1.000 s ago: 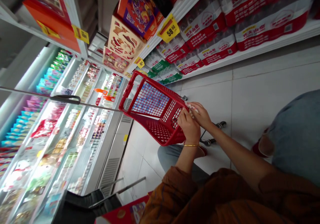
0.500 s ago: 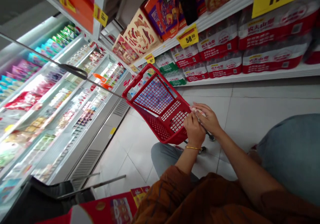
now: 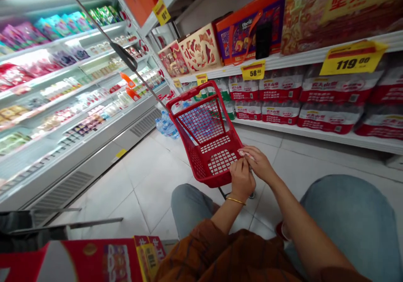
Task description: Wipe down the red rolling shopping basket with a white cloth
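Note:
My left hand point(image 3: 242, 177), with a gold bangle at the wrist, has its fingers closed in a pinch. My right hand point(image 3: 258, 162) is closed right beside it, the two nearly touching. Between the fingertips shows a small pale pinkish thing point(image 3: 247, 154), too small to name and mostly covered by the fingers. Both hands are at the near right corner of a red shopping cart basket point(image 3: 201, 164). Whether they touch its rim I cannot tell. The mesh basket stands tilted toward me, between my knees and the shelves.
To the right, a shelf point(image 3: 317, 131) carries packs of bottled water point(image 3: 280, 89) and gift boxes point(image 3: 201, 48). A refrigerated display point(image 3: 103, 156) runs along the left. Blue-tinted bottles point(image 3: 170, 124) stand on the floor behind the cart. A red box point(image 3: 91, 259) is at lower left.
The view has tilted and shifted, so the shelves sit more level and more of both knees shows. My hands stay together at the cart's corner, still holding the small pale thing.

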Motion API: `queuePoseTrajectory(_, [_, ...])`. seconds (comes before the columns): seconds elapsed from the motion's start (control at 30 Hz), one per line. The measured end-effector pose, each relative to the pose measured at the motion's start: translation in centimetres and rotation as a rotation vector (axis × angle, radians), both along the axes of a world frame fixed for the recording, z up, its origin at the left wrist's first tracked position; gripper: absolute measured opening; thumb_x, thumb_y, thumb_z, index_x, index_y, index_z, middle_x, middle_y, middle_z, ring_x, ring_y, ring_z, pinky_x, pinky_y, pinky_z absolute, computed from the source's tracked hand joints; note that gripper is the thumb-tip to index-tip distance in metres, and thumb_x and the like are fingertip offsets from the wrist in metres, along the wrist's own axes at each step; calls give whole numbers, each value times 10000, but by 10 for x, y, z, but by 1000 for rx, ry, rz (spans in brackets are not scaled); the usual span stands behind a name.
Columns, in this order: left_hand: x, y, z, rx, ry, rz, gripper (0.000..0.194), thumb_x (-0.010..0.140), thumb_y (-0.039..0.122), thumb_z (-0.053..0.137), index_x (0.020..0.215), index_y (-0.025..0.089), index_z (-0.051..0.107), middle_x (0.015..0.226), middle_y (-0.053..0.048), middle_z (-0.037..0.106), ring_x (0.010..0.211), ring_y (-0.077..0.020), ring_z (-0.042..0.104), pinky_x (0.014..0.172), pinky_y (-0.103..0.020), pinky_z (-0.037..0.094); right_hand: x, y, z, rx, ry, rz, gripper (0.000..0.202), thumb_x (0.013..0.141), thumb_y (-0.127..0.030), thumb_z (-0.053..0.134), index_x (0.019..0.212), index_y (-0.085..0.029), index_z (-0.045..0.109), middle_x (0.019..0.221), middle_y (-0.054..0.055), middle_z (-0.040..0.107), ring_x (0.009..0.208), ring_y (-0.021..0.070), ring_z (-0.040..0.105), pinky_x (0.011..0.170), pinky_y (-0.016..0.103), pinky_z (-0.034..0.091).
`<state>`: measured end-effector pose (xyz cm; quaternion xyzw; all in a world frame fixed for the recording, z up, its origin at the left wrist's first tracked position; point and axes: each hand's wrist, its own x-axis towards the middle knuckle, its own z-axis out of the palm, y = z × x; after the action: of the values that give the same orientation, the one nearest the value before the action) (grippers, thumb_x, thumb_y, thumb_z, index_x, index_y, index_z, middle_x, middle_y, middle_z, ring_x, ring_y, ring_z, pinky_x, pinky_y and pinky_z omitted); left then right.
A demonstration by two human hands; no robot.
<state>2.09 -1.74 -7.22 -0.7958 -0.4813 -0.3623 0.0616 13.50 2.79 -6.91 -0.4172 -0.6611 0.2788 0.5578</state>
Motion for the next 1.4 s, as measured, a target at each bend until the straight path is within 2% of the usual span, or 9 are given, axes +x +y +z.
queuePoseTrajectory(0.3, [-1,-9,-1,6,-54,6,468,797,123,450,1252,55,538,1119,-195,630,1028,-283,578,889,-461,488,-3,-1,5,5,-46,-1,277,918,-361,492,1073,-249,692,1146,83,676,1311,260,480,1096,500,396])
queuePoseTrajectory(0.53, [-3,-9,-3,61,-126,-6,429,753,88,472,1162,88,601,1047,-166,656,977,-269,606,873,-446,516,-3,15,6,21,-103,-13,282,901,-308,478,1061,-241,700,1134,88,685,1298,266,498,1097,511,400])
queuePoseTrajectory(0.9, [-14,-15,-1,111,-175,-45,468,745,92,452,1183,118,612,1013,-145,682,943,-258,634,852,-445,544,-11,33,29,56,-202,0,262,890,-325,496,1017,-244,710,1055,92,705,1251,274,547,1075,495,434])
queuePoseTrajectory(1.07, [-24,-17,2,110,-200,-91,449,747,91,457,1167,112,616,1003,-140,689,943,-249,634,849,-436,545,-17,33,25,74,-239,-19,250,890,-295,487,991,-253,711,1031,85,702,1211,270,576,1021,478,489])
queuePoseTrajectory(1.4, [-44,-21,9,81,-218,-140,412,762,82,447,1128,113,635,969,-136,700,898,-232,634,792,-410,542,-27,21,16,45,-234,-52,272,901,-299,469,1044,-225,688,1109,105,673,1266,278,520,1073,508,425])
